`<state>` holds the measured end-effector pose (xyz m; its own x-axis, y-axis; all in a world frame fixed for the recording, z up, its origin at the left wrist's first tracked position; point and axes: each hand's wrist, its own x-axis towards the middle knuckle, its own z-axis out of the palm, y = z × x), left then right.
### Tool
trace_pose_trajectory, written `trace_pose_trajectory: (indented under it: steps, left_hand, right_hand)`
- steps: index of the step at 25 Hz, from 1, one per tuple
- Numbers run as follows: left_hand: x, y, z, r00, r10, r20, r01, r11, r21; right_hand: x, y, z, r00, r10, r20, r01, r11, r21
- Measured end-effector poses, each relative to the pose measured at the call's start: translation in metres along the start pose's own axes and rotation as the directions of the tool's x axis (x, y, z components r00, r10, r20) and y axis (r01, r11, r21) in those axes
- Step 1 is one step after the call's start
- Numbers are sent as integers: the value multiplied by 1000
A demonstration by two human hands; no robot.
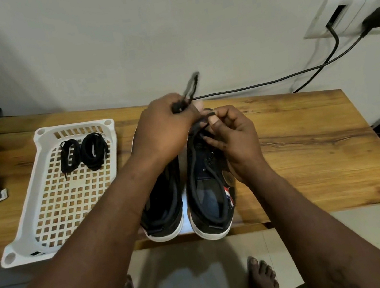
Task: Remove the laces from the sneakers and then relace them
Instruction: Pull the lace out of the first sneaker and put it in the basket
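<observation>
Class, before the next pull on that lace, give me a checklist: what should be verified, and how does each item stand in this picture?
1. Left hand grips the lace: ok, a loop sticks up from it.
2. Right hand pinches a strand at the front of the right sneaker: ok.
3. Both sneakers stand on the table: ok.
4. Two coiled laces lie in the white tray: ok.
5. Which eyelet the lace passes through: cannot tell, the hands cover it.
6. Left sneaker lacing: cannot tell, the left arm covers it.
</observation>
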<state>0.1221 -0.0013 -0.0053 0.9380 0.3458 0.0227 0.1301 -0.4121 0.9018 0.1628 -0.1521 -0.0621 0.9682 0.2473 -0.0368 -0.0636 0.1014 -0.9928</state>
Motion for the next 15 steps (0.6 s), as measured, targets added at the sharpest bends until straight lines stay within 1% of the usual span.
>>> trace_pose_trajectory:
  steps: [1, 2, 5, 6, 7, 9, 10, 12, 14, 15]
  left_hand:
    - [-1, -3, 2, 998, 14, 54, -22, 990, 137]
    - [-2, -5, 4, 992, 21, 123, -48, 973, 226]
    - [-4, -1, 6, 960, -30, 280, -74, 932, 354]
    - [-4, 1, 7, 956, -33, 291, -91, 912, 400]
    - [-5, 1, 7, 963, -23, 268, -105, 886, 453]
    - [-5, -2, 8, 988, 8, 153, -87, 849, 522]
    - [-5, -3, 9, 995, 23, 102, -72, 857, 510]
    - [-5, 0, 11, 997, 75, 34, -82, 910, 407]
    - [-7, 9, 13, 985, 171, 4, -166, 953, 252]
    - [-10, 15, 14, 976, 218, 11, -216, 960, 181]
  right_hand:
    - [0, -2, -1, 1000, 8, 22, -9, 997, 82]
    - [0, -2, -1, 999, 6, 38, -12, 990, 144]
    - [-2, 0, -1, 999, -24, 41, 13, 969, 245]
    - [-3, 0, -2, 999, -35, 40, 24, 967, 255]
    - [-2, 1, -3, 998, -37, 42, 25, 967, 252]
    - [1, 2, -6, 999, -5, 51, -7, 972, 235]
    - [3, 4, -8, 998, 23, 58, -36, 972, 231]
    - [6, 8, -9, 995, 53, 82, -67, 981, 182]
    - [3, 14, -6, 993, -10, 118, 11, 1000, -8]
    - [0, 15, -5, 989, -50, 140, 64, 993, -102]
